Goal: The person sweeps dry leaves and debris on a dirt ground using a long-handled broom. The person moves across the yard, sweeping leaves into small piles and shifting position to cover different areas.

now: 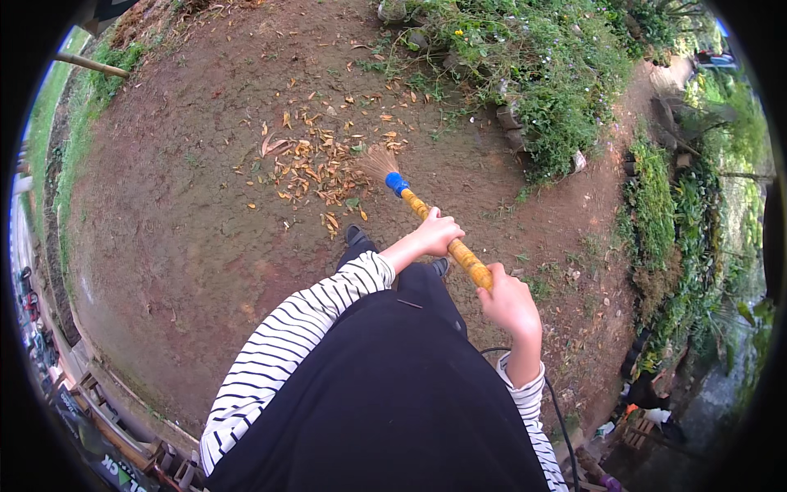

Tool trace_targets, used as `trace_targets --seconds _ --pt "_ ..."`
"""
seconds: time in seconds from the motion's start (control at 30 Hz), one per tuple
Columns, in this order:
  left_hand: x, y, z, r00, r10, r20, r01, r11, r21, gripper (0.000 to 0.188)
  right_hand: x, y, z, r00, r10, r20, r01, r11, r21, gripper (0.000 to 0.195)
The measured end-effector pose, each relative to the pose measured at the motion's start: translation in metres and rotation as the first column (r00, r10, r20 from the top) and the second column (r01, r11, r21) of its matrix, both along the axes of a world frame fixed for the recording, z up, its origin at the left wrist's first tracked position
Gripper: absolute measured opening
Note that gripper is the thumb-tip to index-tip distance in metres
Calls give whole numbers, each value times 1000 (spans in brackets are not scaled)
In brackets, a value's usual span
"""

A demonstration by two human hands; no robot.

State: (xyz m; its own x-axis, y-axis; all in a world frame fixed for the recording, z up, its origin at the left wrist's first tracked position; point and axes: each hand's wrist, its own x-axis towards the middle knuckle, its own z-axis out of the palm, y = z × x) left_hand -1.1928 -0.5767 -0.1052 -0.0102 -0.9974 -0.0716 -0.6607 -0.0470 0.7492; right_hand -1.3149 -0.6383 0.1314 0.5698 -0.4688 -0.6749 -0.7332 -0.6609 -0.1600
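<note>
Both of my hands grip a long-handled stick broom (470, 261) with a yellow-brown, bamboo-like handle. My left hand (438, 234) wraps around the middle of the handle, while my right hand (511, 301) holds its upper end close to my body. A blue binding (396, 183) joins the handle to the fanned thin bristles (377, 163). The bristles are at the right edge of a loose scatter of dry orange-brown leaves (320, 163) on the ground. A larger curled dry leaf (275, 146) lies among them.
Bare reddish-brown soil (166, 215) surrounds my feet. Flowering green plants (547, 80) in bags grow ahead to the right. A wooden pole (92, 64) juts in at upper left. Planted greenery (655, 203) lines the right side. A dark cable (561, 412) hangs beside my right arm.
</note>
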Motion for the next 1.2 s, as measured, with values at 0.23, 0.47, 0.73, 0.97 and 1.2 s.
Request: trace_targets --seconds 0.23,0.47,0.73,0.97,1.2 --pt "6 -44 -10 913 -55 -404 -22 983 -183 20 63 20 -4 978 -46 -204 -27 939 -342 20" --pt "119 13 -81 975 -137 175 114 984 136 22 101 31 -117 991 -122 53 123 992 -22 33" --pt "210 53 -3 954 229 191 -208 970 -124 19 142 28 -72 953 65 297 -72 997 11 55" --pt "164 29 49 868 497 5 -496 867 -48 16 180 -58 17 871 325 369 -404 901 160 51" --pt "130 42 15 686 724 -69 -662 661 355 28 292 -126 -64 751 645 -142 -326 549 770 61"
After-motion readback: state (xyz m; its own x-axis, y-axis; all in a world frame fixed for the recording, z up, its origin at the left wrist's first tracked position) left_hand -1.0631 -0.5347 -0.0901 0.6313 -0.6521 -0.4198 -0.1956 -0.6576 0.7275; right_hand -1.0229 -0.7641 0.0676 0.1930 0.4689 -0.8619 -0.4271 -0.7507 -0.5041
